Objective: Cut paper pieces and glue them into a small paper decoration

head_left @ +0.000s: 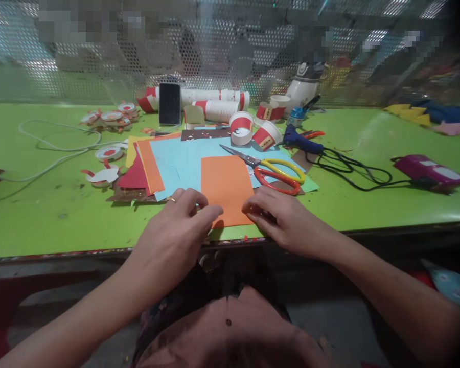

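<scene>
A rectangular sheet of orange paper (227, 186) lies near the table's front edge, partly over a light blue sheet (178, 166). My left hand (176, 225) grips its left edge, the thumb on top and the other fingers curled, their tips partly hidden. At the lower right edge my right hand (283, 217) pinches the same orange paper between thumb and fingers. Scissors (278, 174) with yellow and red handles rest just beyond my right hand, blades slightly apart and pointing to the far left. Red and darker orange sheets (151, 166) stick out from under the blue one.
Behind the sheets are red-and-white paper cups (241, 128), a stack of cups (216, 111) and an upright phone (169, 104). A blue glue gun (302, 140) with a black cord lies right, near a purple box (431, 170). Cup-bottom cutouts (111, 117) and a white cable (61, 166) lie left.
</scene>
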A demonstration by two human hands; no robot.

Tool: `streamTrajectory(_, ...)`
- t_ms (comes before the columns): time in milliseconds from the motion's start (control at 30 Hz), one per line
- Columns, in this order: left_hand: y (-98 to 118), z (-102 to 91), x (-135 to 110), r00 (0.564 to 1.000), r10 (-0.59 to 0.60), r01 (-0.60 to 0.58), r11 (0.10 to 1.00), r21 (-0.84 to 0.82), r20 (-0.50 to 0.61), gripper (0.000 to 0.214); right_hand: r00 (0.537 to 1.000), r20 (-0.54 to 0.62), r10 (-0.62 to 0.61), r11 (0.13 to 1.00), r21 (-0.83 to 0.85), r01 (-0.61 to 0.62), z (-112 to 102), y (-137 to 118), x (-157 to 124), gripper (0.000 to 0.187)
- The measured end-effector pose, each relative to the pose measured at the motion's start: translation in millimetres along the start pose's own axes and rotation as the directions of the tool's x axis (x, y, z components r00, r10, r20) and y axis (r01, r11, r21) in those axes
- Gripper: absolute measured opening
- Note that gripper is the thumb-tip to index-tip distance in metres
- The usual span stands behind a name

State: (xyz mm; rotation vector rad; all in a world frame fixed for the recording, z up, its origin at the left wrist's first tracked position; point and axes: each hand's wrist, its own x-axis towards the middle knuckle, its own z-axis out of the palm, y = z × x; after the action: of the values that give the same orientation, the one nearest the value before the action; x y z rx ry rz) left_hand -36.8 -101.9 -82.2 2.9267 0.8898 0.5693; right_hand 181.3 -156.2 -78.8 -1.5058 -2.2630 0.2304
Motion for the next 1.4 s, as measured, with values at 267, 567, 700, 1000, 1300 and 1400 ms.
streamTrajectory(267, 0, -4.8, 2, 0.941, 0.309, -0.329, 0.932, 0.151, 0.141, 0.035, 0.977, 0.014, -0.214, 0.954, -0.212, 0.212, -2, -3, -6, 0.036)
streamTrajectory(567, 1, -9.3, 0, 0.918, 0.349, -0.377, 0.915, 0.142, 0.188, 0.040, 0.943, 0.169, -0.285, 0.876, -0.354, 0.328, -12, -11, -14, 0.046)
streamTrajectory(700, -1, -9.4, -1, 0.910, 0.362, -0.393, 0.907, 0.149, 0.201, 0.041, 0.941, 0.197, -0.276, 0.842, -0.423, 0.336, -15, -10, -20, 0.043)
streamTrajectory(1000, -9, -11.4, -11, 0.908, 0.384, -0.407, 0.903, 0.140, 0.166, 0.043, 0.980, 0.099, -0.171, 0.884, -0.424, 0.197, -18, 7, -45, 0.060)
streamTrajectory(1300, -24, -10.3, -22, 0.909, 0.412, -0.416, 0.905, 0.090, 0.054, 0.047, 0.982, 0.110, -0.152, 0.873, -0.452, 0.186, -15, 6, -47, 0.055)
streamTrajectory(1400, -25, -11.3, -24, 0.900, 0.431, -0.435, 0.896, 0.094, 0.057, 0.047, 0.982, 0.108, -0.154, 0.865, -0.465, 0.187, -19, 1, -44, 0.049)
